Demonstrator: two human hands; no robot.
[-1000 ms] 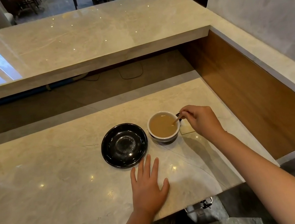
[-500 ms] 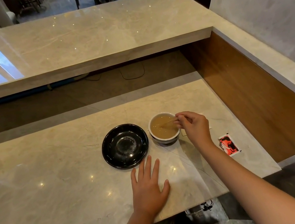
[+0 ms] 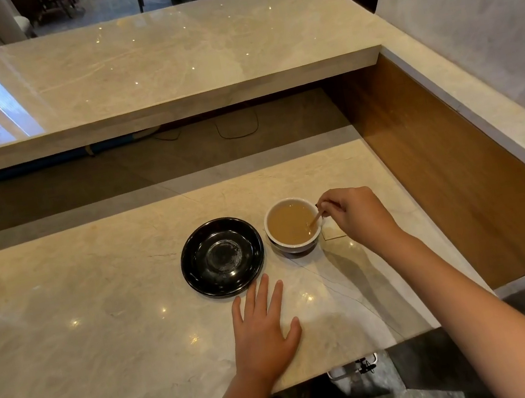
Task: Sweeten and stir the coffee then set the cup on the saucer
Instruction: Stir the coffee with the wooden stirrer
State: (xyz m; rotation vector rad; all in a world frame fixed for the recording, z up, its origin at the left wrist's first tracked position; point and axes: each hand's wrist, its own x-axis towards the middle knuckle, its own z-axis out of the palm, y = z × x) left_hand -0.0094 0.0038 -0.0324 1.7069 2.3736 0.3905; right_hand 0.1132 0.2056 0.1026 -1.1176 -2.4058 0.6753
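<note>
Wooden stick [image 3: 316, 219] has swung from the cup's [image 3: 293, 225] far side to its right rim, tip in the coffee — stirring goes on; right hand [image 3: 357, 214] pinches it, fingers together; left hand [image 3: 264, 330] lies flat, fingers apart, just below the saucer [image 3: 222, 257]; cup stands on the counter [image 3: 99, 313] beside the saucer — nothing between them; the packet seen earlier is now hidden.
</note>
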